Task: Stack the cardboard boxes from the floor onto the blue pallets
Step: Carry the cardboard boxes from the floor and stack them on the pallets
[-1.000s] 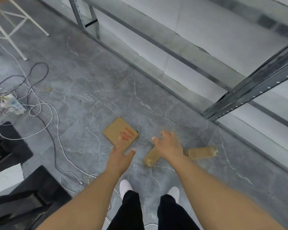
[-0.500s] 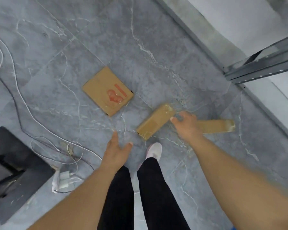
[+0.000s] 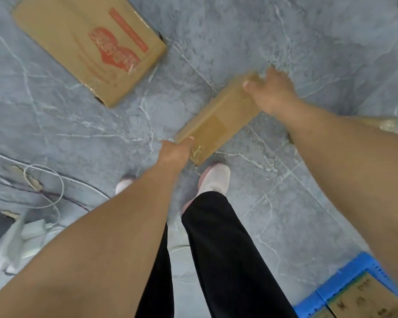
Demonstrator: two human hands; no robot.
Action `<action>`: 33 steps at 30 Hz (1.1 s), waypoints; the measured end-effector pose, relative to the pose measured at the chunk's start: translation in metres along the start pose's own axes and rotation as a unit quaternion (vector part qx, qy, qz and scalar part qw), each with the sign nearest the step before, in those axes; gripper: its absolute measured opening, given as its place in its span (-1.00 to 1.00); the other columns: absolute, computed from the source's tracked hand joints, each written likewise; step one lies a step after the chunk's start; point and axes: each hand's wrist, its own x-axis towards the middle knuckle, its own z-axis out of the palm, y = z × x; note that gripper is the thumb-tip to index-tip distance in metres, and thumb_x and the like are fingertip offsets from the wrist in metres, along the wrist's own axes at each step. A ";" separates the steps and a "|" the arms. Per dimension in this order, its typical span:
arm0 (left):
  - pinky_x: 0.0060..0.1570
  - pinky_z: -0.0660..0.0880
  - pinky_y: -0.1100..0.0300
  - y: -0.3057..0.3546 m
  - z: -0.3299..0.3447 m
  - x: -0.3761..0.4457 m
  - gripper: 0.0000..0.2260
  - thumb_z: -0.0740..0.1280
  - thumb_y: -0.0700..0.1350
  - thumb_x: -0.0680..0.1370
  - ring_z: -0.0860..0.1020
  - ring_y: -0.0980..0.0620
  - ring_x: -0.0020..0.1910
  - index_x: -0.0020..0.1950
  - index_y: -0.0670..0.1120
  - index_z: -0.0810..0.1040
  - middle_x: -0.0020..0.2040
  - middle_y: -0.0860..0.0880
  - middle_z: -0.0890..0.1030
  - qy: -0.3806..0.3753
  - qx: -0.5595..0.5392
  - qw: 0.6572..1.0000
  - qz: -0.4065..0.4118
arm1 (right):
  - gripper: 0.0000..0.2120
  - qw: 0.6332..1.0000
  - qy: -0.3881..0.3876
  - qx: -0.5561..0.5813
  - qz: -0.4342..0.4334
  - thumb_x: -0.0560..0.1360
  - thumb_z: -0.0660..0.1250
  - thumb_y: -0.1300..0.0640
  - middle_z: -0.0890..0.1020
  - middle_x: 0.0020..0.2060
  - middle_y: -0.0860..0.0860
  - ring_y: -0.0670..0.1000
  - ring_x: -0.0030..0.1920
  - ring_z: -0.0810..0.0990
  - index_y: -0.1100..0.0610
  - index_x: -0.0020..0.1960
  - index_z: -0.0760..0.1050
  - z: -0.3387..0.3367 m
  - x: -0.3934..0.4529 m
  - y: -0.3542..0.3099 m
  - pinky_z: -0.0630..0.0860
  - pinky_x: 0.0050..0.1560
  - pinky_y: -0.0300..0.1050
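Pallet (image 3: 345, 282): blue pallet at my lower right, close behind my right forearm, with a printed box (image 3: 363, 301) already lying on it. I judge I must turn and carry over that way, and a box set down askew on the printed box could slide off.
Cables (image 3: 53, 180): white cord looped on the floor by my left foot, with a white charger (image 3: 32, 228) nearer still. If I step back left while loaded, I could catch it and trip.
Left hand (image 3: 176, 150): my grip here pinches the near corner of the narrow taped box (image 3: 216, 119), thumb on top; the fingers beneath are hidden. A corner hold is thin, and glossy tape may let it slip.
Right hand (image 3: 270, 90): curled over the box's far end, blurred. The box looks tilted, near end just above the floor by my shoe (image 3: 214, 177). Uneven lifting could twist it out of my grip.
Third box (image 3: 387, 122): partly hidden behind my right forearm, still on the floor.
Flat box (image 3: 90, 45): red-printed, farthest, well apart on the floor, waiting.
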 end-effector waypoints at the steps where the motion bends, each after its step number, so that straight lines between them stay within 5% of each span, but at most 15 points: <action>1: 0.31 0.34 -0.02 0.001 0.003 0.008 -0.30 0.26 0.19 0.49 0.42 -0.16 0.29 0.48 -0.18 0.14 0.39 -0.15 0.35 0.000 -0.001 1.000 -0.007 | -0.34 1.000 -0.005 0.000 0.002 0.53 0.16 -0.20 0.28 0.41 0.22 0.22 0.41 0.25 0.21 0.46 0.16 0.006 0.009 0.001 0.24 0.36 0.05; 6: 0.14 0.50 -0.03 0.005 0.009 0.030 -0.43 0.29 0.21 0.46 0.50 -0.08 0.06 0.33 -0.13 0.39 0.18 -0.09 0.50 -0.037 -0.050 0.998 -0.024 | -0.37 0.999 -0.017 0.023 0.017 0.53 0.17 -0.18 0.34 0.37 0.20 0.22 0.37 0.32 0.19 0.45 0.19 0.025 0.029 0.009 0.29 0.31 0.02; 12: 0.15 0.48 -0.01 0.019 -0.005 0.003 -0.47 0.27 0.19 0.48 0.46 -0.05 0.13 0.33 -0.10 0.36 0.23 -0.06 0.47 -0.019 -0.074 0.997 -0.006 | -0.35 0.996 -0.011 0.085 0.034 0.53 0.19 -0.17 0.33 0.39 0.18 0.20 0.37 0.33 0.20 0.45 0.16 0.002 0.006 0.012 0.31 0.28 -0.02; 17: 0.21 0.44 0.02 0.031 -0.038 -0.069 -0.32 0.29 0.17 0.49 0.41 -0.04 0.18 0.49 -0.11 0.15 0.35 -0.08 0.36 0.024 -0.082 0.996 0.022 | -0.37 0.988 0.004 0.145 0.043 0.52 0.23 -0.15 0.39 0.34 0.21 0.20 0.34 0.37 0.24 0.41 0.23 -0.041 -0.056 0.006 0.32 0.29 -0.01; 23: 0.04 0.52 0.02 0.027 -0.085 -0.161 -0.54 0.32 0.09 0.49 0.47 0.10 -0.17 0.32 -0.07 0.36 -0.04 0.02 0.49 0.067 -0.107 0.990 0.063 | -0.40 0.962 0.010 0.265 0.063 0.50 0.24 -0.14 0.43 0.29 0.21 0.21 0.29 0.41 0.25 0.36 0.27 -0.093 -0.158 0.001 0.36 0.24 0.02; 28: 0.26 0.40 -0.06 0.027 -0.099 -0.242 -0.50 0.32 0.02 0.50 0.48 -0.08 0.18 0.41 0.03 0.28 0.29 -0.06 0.44 0.076 -0.090 0.985 0.129 | -0.50 0.932 0.027 0.350 0.085 0.50 0.24 -0.15 0.50 0.18 0.13 0.15 0.16 0.50 0.20 0.25 0.34 -0.132 -0.228 0.025 0.39 0.06 -0.04; 33: 0.25 0.40 -0.02 0.040 -0.091 -0.322 -0.47 0.36 -0.05 0.48 0.48 -0.07 0.21 0.42 0.06 0.28 0.29 -0.03 0.45 0.070 -0.084 0.972 0.208 | -0.59 0.911 0.066 0.394 0.100 0.51 0.19 -0.14 0.54 0.08 0.06 0.10 0.02 0.52 0.14 0.19 0.37 -0.170 -0.293 0.063 0.39 -0.05 -0.04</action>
